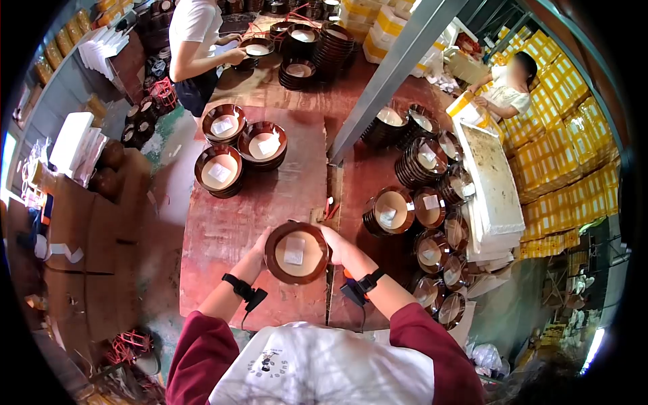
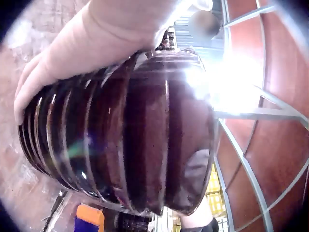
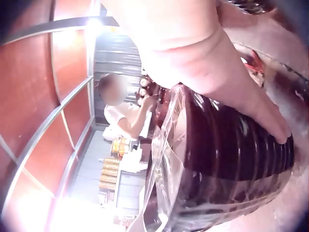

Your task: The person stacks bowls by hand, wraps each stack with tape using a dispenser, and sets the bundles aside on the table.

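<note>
Between both hands is an upright stack of glossy dark-brown bowls, held over the near part of the table. A small white packet lies in the tan inside of the top bowl. My left hand grips the stack's left side; in the left wrist view its fingers reach along the ridged bowls toward the bottom. From the other side my right hand holds it, with fingers laid down along the bowls. Clear plastic film hangs about the top rim in the right wrist view.
Three bowl stacks stand at the table's far left. Many more crowd the right side beside white foam slabs. A metal post rises from the table. Two people work beyond; one handles a bowl.
</note>
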